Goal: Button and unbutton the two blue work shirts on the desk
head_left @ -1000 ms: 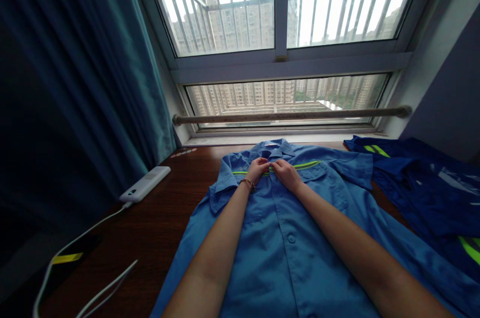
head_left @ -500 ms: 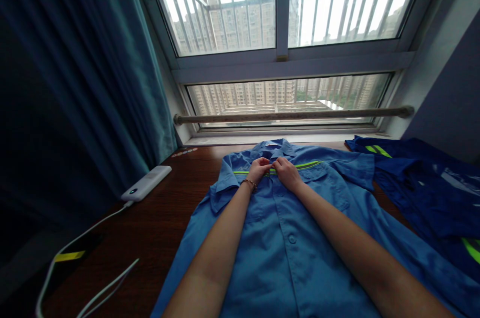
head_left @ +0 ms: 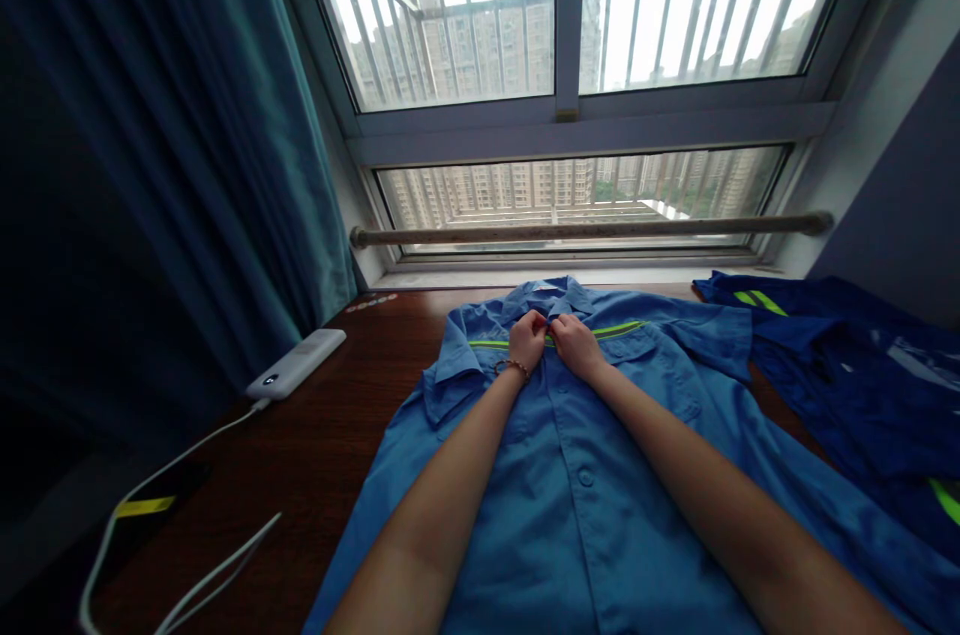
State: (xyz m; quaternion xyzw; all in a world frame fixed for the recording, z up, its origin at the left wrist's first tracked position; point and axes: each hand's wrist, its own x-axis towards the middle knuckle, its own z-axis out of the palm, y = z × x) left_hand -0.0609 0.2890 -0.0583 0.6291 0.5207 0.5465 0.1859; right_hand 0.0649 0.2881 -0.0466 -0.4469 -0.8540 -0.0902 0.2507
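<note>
A blue short-sleeved work shirt (head_left: 540, 495) lies spread face up, its collar (head_left: 546, 295) towards the window. A yellow-green reflective stripe (head_left: 616, 328) crosses its chest. At the front placket, just below the collar, my left hand (head_left: 529, 339) and my right hand (head_left: 574, 343) meet, fingers closed in a pinch on the shirt's front edge. The fingertips hide whatever small part lies between them. Further down the placket a round button (head_left: 586, 477) shows. A bracelet (head_left: 513, 367) circles my left wrist.
The shirt rests on a dark brown wooden table (head_left: 330, 455). To the left lie a white power bank (head_left: 297, 364) and its white cable (head_left: 187, 455), beside a blue curtain (head_left: 187, 115). Darker blue clothing (head_left: 862, 385) lies at right. A metal rail (head_left: 592, 232) runs before the window.
My left hand has turned inward and moved slightly right, its fingers curling more tightly beside the right hand. The right hand stays nearly in place, and the shirt lies as before.
</note>
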